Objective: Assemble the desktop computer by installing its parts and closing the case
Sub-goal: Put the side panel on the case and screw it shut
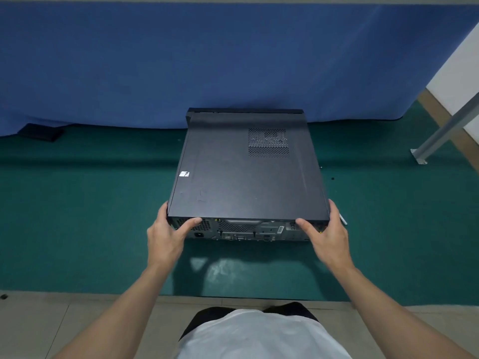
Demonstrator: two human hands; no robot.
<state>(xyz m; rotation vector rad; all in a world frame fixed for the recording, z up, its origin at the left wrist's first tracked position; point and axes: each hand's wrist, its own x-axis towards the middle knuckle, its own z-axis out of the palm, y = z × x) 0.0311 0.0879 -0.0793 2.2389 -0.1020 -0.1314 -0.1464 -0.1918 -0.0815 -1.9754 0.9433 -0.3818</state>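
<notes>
While both arms reach forward and down, the left hand (166, 234) clasps the near left corner of the computer case (246, 177), thumb laid along the rear panel (243, 230) and fingers wrapped round the side. The right hand (325, 234) takes the near right corner the same way. The case lies flat on the green mat (90, 203), lid on, ports facing the person, its long axis running away towards the blue cloth (207, 60).
</notes>
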